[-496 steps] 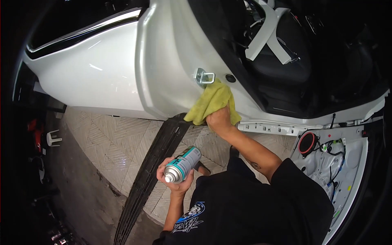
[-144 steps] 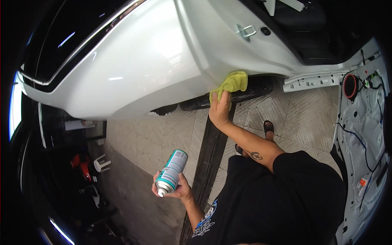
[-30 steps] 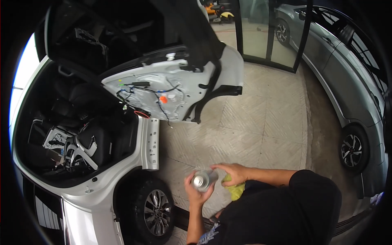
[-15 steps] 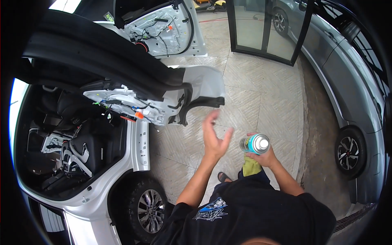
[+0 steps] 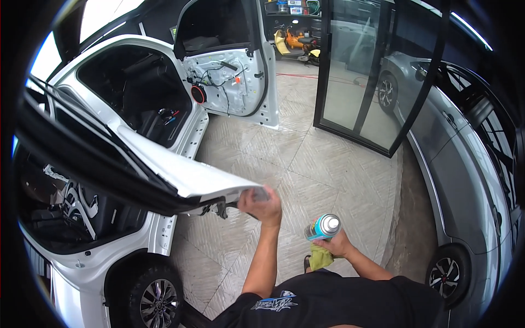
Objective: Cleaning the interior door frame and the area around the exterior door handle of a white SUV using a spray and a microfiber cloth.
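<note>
My left hand (image 5: 264, 208) is closed round the outer edge of the white car's rear door (image 5: 186, 170), which stands swung out from the body. In my right hand (image 5: 340, 244) is an aerosol spray can (image 5: 324, 227), turquoise and dark with a silver top facing up. A yellow-green cloth (image 5: 320, 257) hangs below the can, against the same hand. Part of the cloth is hidden behind that hand.
Ahead, the front door (image 5: 240, 82) stands open with its inner trim off and wires bare. A black-framed glass panel (image 5: 355, 76) stands at the far right. A grey car (image 5: 465, 180) lines the right side. The white car's rear wheel (image 5: 158, 298) is at lower left.
My left hand, open in the air before, has taken hold of the rear door's edge. The view has tipped up, and the door now shows its white outer face. The can stays in my right hand.
</note>
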Tool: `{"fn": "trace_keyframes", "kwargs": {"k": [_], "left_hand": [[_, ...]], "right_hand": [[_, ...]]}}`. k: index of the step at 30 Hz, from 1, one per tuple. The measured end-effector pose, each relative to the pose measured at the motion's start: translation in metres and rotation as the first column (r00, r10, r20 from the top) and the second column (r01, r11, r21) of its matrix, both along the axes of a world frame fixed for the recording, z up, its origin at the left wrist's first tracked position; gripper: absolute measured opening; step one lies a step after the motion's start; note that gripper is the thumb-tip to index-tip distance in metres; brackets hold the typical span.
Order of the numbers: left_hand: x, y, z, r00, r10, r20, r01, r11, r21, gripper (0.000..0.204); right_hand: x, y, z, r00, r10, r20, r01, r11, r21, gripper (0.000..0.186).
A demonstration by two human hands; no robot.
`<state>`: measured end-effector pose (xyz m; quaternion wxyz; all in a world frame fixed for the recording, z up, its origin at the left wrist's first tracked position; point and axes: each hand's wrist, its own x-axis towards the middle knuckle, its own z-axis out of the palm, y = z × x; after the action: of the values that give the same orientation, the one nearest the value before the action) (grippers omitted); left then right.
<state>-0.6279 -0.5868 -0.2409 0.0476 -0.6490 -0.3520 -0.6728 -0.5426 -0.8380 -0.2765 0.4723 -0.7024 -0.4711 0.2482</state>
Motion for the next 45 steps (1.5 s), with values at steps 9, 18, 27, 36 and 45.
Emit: {"fn": "trace_keyframes", "kwargs": {"k": [9, 18, 27, 36, 45], "left_hand": [[-0.073, -0.023, -0.001, 0.993, 0.008, -0.116, -0.019, 0.995, -0.096, 0.062], [-0.214, -0.074, -0.016, 0.918, 0.396, -0.005, -0.379, 0.874, -0.304, 0.060], [-0.402, -0.053, -0.011, 0.472, 0.881, 0.013, -0.801, 0.435, -0.411, 0.050], [-0.573, 0.035, 0.004, 0.337, 0.941, 0.033, -0.874, 0.326, -0.360, 0.052], [-0.693, 0.081, 0.011, 0.468, 0.871, 0.150, -0.734, 0.478, -0.483, 0.051]], "right_hand": [[0.083, 0.045, 0.005, 0.986, 0.161, 0.041, -0.160, 0.987, -0.018, 0.052], [0.092, 0.083, -0.018, 0.944, 0.287, -0.164, -0.291, 0.957, -0.003, 0.058], [0.095, 0.144, -0.025, 0.933, 0.340, -0.114, -0.348, 0.936, -0.058, 0.057], [0.045, 0.282, -0.017, 0.896, 0.330, -0.296, -0.335, 0.942, 0.033, 0.070], [-0.023, 0.398, -0.017, 0.797, 0.527, -0.295, -0.529, 0.845, 0.080, 0.077]]}}
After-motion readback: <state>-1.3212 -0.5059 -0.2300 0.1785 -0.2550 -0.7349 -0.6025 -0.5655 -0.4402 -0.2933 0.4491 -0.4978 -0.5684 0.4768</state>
